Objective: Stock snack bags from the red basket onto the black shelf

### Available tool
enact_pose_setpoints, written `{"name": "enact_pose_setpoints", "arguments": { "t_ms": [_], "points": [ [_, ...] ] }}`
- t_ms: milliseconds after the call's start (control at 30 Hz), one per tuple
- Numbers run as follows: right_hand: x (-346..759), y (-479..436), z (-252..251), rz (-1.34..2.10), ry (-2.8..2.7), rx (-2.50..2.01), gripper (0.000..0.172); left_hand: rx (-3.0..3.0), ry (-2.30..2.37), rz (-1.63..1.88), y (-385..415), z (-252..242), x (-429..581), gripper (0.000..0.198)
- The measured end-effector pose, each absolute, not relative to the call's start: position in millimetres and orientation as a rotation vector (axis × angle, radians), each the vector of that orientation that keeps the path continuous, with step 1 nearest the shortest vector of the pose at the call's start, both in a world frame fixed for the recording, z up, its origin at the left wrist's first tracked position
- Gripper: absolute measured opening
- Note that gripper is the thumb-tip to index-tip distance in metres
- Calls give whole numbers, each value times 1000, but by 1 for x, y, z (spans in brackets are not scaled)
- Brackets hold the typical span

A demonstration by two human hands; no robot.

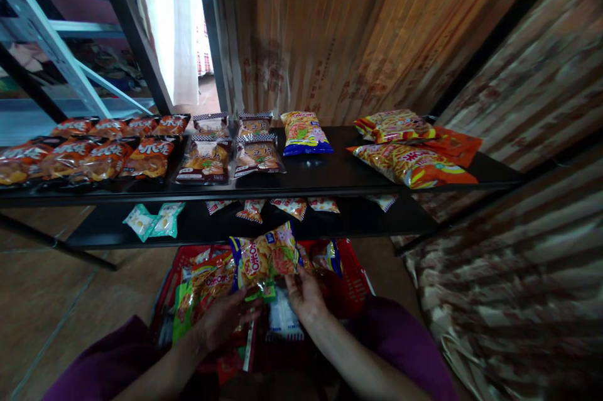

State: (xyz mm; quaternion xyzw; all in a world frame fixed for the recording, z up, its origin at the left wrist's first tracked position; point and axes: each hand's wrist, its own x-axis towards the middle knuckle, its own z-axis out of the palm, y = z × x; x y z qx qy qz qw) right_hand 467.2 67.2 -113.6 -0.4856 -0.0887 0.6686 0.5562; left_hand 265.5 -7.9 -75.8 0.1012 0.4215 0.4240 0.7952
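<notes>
Above a red basket, a blue-and-yellow snack bag hangs tilted at the front of the shelf. My right hand grips its lower right edge between thumb and fingers. Just below the bag's lower left corner is my left hand, slightly blurred, its fingers stretched apart; whether it touches the bag is unclear. Inside the basket lie an orange noodle-snack bag, a green packet, a pale blue-white packet and another blue-edged bag. My forearms hide part of the basket.
The black upper shelf carries rows of orange-brown bags, brown bags, a matching blue-yellow bag and stacked orange bags. On the lower shelf are teal packets and small bags. A ladder stands left.
</notes>
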Motion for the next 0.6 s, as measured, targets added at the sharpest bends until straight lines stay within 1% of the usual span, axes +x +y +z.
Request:
{"name": "enact_pose_setpoints", "arguments": {
  "t_ms": [100,167,233,333,433,533,600],
  "points": [
    [455,49,-112,1637,19,-1148,23,190,1011,1101,-1,-73,261,27],
    [449,36,-107,1676,-5,-1125,29,186,1091,1213,6,-67,255,24],
    [445,21,-101,1724,-70,-1098,32,187,1127,1262,12,-62,249,24],
    [440,-7,-102,1884,-154,-1113,30,171,1132,1248,13,-63,243,28],
    [435,-35,-120,2101,-266,-1226,29,129,1217,1227,9,-76,239,29],
    [433,-49,-139,2270,-593,-1381,25,98,1347,1175,5,-92,237,26],
    [438,-47,-138,2369,-915,-1416,18,94,1384,1161,6,-98,237,25]
  ]
}}
